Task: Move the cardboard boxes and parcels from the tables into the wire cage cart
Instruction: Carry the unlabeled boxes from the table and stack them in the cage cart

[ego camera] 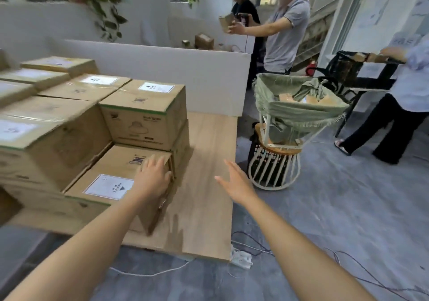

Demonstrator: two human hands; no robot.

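On the table (pixel 209 152), left hand (pixel 153 176) rests flat on the nearest box (pixel 111 164), right hand (pixel 234 181) hovers spread open

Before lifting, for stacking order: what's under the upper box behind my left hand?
Another box, right side visible; the low box under your left hand hides its front.

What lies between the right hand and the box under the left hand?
Only bare wooden tabletop, seen in the head view, separates the right hand from the box.
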